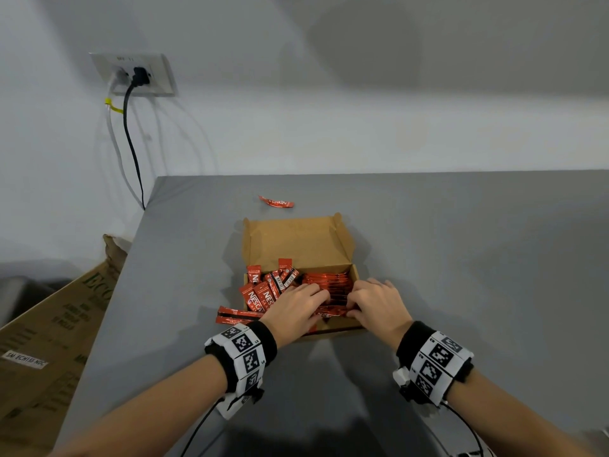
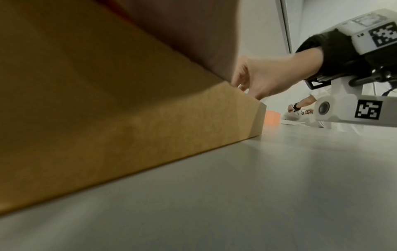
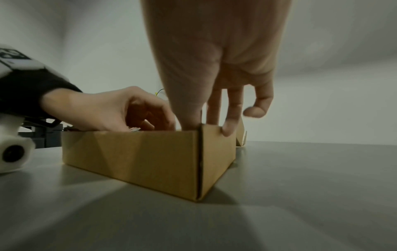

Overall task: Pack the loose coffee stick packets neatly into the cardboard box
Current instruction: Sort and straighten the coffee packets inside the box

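The open cardboard box [image 1: 296, 242] sits mid-table with its lid folded back. Red coffee packets [image 1: 270, 288] lie jumbled in its left half, and a tidy row [image 1: 326, 282] fills the right half. My left hand [image 1: 296, 305] reaches in from the front, fingers curled [image 3: 133, 115] over a packet [image 1: 329, 314] lying along the front wall. My right hand [image 1: 375, 301] is at the front right corner, thumb [image 3: 189, 118] inside at that packet's other end and one fingertip on the outside wall [image 3: 217, 152]. Two packets [image 1: 230, 316] lie left of the box, and one [image 1: 276, 202] lies beyond it.
The grey table [image 1: 461, 258] ends at a left edge, where a big brown carton [image 1: 49, 324] leans below it. A wall socket with cables [image 1: 135, 74] is at the back left. In the left wrist view, another person's hands [image 2: 300, 105] work far off.
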Available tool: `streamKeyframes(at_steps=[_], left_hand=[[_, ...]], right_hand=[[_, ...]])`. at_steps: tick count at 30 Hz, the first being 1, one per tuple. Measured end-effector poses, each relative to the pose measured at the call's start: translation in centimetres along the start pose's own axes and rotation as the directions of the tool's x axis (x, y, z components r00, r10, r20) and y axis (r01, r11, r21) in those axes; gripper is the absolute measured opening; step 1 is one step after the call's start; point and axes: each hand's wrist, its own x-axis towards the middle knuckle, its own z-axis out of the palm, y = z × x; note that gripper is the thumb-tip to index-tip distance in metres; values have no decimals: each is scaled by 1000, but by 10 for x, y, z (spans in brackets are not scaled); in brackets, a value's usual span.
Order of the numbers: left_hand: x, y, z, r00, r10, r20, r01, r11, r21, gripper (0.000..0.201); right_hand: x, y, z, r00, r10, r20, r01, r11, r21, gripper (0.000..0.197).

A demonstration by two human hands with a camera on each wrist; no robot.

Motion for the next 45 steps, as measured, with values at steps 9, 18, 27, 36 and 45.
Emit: streamKeyframes(at_steps=[9, 18, 27, 36, 45], left_hand=[[-3, -5, 3, 984, 84, -160, -77, 996, 52, 17], [-2, -2, 4, 986, 96, -134, -82, 991, 105, 23], [-2, -1, 4, 986, 75, -152, -50, 986, 162, 27], [-2, -5, 6, 984, 56, -171, -45, 997, 69, 30], [0, 3, -14, 965, -1, -261, -2, 1000, -12, 30]], right_hand=[[1, 1, -4, 998, -8, -63, 5, 999, -47, 32], [-2, 1, -4, 997, -43, -58, 39, 998, -59, 38], [2, 2, 8, 998, -54, -45, 49, 995, -90, 44], [0, -3, -3, 999, -23, -43, 22, 999, -35, 38], [-1, -1, 7, 995, -31, -90, 31, 999, -8, 36]])
